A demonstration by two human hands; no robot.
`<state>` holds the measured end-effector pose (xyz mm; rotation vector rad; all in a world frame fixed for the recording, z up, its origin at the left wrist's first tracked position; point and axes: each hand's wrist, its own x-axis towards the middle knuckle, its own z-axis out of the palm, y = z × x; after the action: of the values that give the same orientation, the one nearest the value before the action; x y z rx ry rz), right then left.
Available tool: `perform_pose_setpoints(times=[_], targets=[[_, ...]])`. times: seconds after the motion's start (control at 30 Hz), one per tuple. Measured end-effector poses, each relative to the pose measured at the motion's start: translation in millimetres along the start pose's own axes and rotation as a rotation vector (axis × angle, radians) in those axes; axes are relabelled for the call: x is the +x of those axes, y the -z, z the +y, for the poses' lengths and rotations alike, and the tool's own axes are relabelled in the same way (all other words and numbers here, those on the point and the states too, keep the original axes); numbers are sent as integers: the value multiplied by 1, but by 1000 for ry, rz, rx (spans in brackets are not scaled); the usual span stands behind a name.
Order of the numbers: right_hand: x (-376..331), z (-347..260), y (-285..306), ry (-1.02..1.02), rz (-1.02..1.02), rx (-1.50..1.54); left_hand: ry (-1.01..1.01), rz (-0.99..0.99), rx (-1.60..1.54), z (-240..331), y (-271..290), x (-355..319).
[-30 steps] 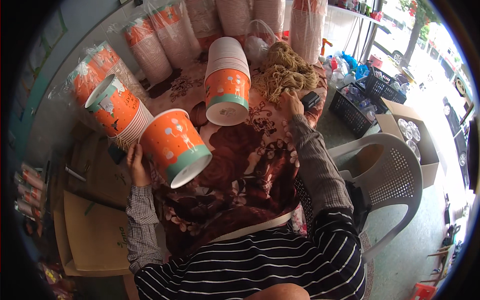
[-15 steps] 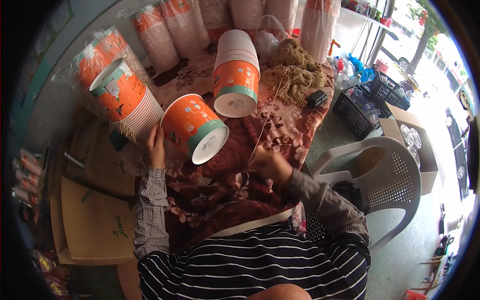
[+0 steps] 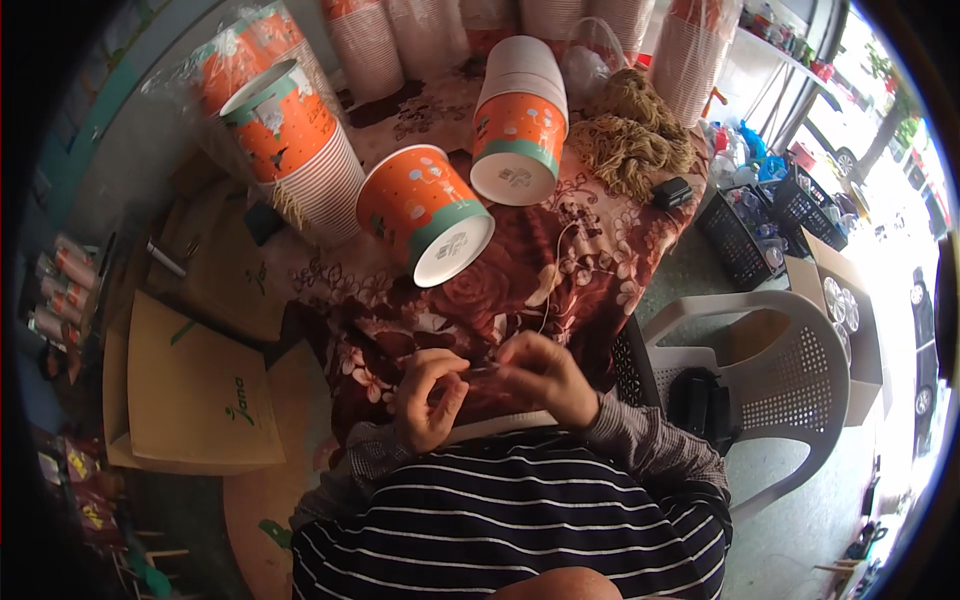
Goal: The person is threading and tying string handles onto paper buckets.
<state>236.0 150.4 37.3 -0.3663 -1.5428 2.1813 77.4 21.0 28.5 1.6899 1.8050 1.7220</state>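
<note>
My left hand point(image 3: 430, 396) and my right hand point(image 3: 550, 378) are close together over the table's near edge. A pale string point(image 3: 553, 285) loops down the cloth to my right hand, whose fingers are pinched around it. My left fingers are bent, with the tips pinched near a thin object between the hands, too small to make out. Beyond them an orange paper bucket point(image 3: 420, 205) with a green band lies tilted, its white base toward me. Behind it lies a nested stack of such buckets point(image 3: 520, 125). Another stack point(image 3: 290, 130) leans at the left, tan strands hanging from it.
Tan yarn hanks point(image 3: 645, 130) and a small black object point(image 3: 672, 193) lie at the table's right. Plastic-wrapped bucket stacks point(image 3: 365, 50) line the back. A white plastic chair point(image 3: 790, 350) and black crates point(image 3: 735, 235) stand right; a cardboard box point(image 3: 205, 385) sits left.
My left hand has left the orange bucket and come in beside my right hand. My right hand has moved nearer to me, and the string now hangs slack. The view has shifted.
</note>
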Motion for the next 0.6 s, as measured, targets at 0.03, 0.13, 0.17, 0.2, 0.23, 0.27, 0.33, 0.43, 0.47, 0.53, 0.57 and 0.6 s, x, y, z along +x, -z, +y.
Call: perform_pose_setpoints(times=[0.03,0.13,0.17,0.2,0.23,0.27,0.33,0.43,0.47,0.53,0.57,0.6], targets=[[1,-4,5,-158,60,109,-81,-84,-5,1,3,6],[7,14,16,-172,56,505,3,-279,-99,4,-2,9],[9,18,16,-162,14,588,56,-351,-115,2,-4,8],[8,19,16,-165,15,595,73,-369,-112,1,-7,6],[7,16,14,-196,44,558,78,-373,-110,1,-9,5],[7,14,13,-228,70,523,98,-379,-109,2,-10,5],[7,20,13,-224,76,511,85,-372,-109,-3,-9,4],[6,32,21,-165,86,208,259,-391,-188,-3,-1,4],[5,31,17,-169,81,209,279,-384,-135,-3,-2,2],[2,26,8,-114,57,168,308,-362,-150,-6,0,0],[0,23,6,-115,52,169,331,-346,-166,-8,2,0],[-1,20,3,-121,27,125,363,-333,-174,-11,2,-1]])
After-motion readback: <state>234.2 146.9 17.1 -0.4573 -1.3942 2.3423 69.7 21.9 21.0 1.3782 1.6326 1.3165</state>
